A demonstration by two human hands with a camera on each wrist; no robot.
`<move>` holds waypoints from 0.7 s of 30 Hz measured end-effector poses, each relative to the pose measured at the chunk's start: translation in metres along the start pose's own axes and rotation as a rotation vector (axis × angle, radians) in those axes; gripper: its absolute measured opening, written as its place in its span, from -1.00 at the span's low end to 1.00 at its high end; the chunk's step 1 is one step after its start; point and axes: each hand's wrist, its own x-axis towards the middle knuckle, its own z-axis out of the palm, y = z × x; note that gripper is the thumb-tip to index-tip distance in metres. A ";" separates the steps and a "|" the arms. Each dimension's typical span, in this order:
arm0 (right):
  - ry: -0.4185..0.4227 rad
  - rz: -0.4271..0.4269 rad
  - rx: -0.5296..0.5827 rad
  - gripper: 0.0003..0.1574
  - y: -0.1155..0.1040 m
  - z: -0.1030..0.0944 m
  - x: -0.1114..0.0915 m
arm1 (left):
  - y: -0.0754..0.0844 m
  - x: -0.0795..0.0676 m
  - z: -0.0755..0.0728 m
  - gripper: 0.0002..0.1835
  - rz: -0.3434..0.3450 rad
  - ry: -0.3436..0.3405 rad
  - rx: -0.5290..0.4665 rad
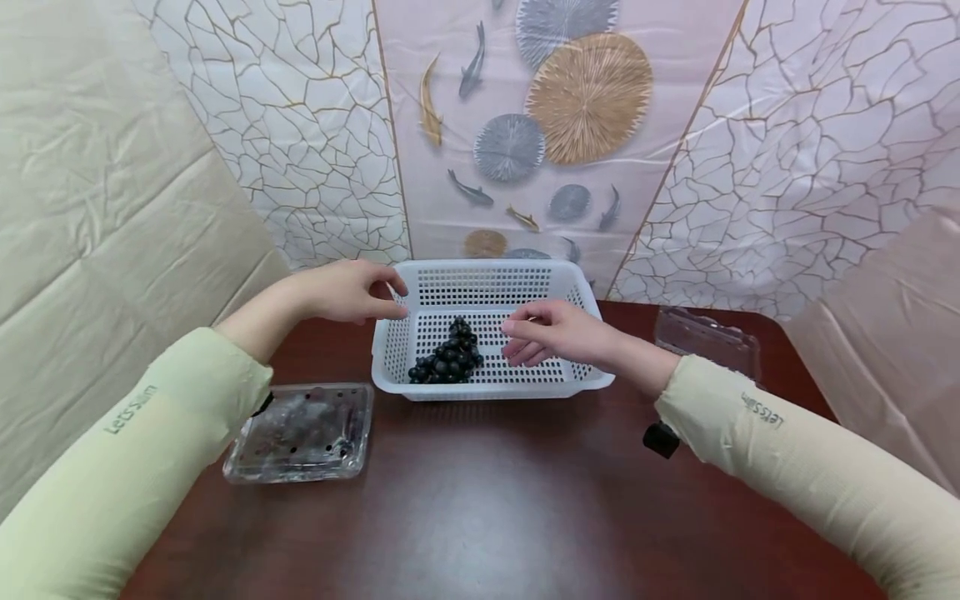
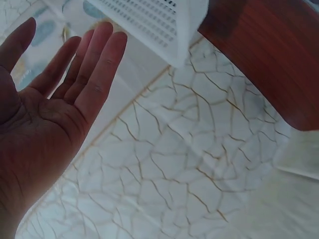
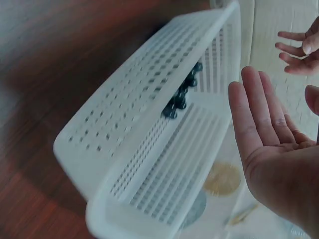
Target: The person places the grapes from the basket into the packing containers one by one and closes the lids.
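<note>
A bunch of dark grapes (image 1: pixel 450 354) lies in the left part of a white perforated plastic basket (image 1: pixel 495 390), which stands at the back of the table. My left hand (image 1: pixel 348 290) hovers at the basket's left rim, fingers loosely bent and nothing in them. In the left wrist view its palm (image 2: pixel 55 109) is bare. Over the basket's right half I hold my right hand (image 1: pixel 558 333), apart from the grapes. The right wrist view has this hand (image 3: pixel 274 144) with extended fingers and a bare palm beside the basket.
A clear plastic box (image 1: pixel 307 433) with small holes lies left of the basket, partly behind the left sleeve. Another clear plastic container (image 1: pixel 708 342) is at the back right, near the right forearm. A patterned cloth (image 1: pixel 450 192) hangs behind the dark red table (image 1: pixel 480 492).
</note>
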 end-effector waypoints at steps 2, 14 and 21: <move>0.033 0.014 -0.032 -0.50 0.004 -0.008 -0.004 | 0.006 0.007 0.001 -0.49 0.005 -0.004 0.020; 0.165 0.082 -0.125 -0.47 0.018 -0.058 -0.050 | 0.027 0.038 0.011 -0.47 0.049 -0.078 0.060; 0.265 0.099 -0.118 -0.40 0.036 -0.081 -0.081 | 0.026 0.056 0.023 -0.49 0.066 -0.071 0.106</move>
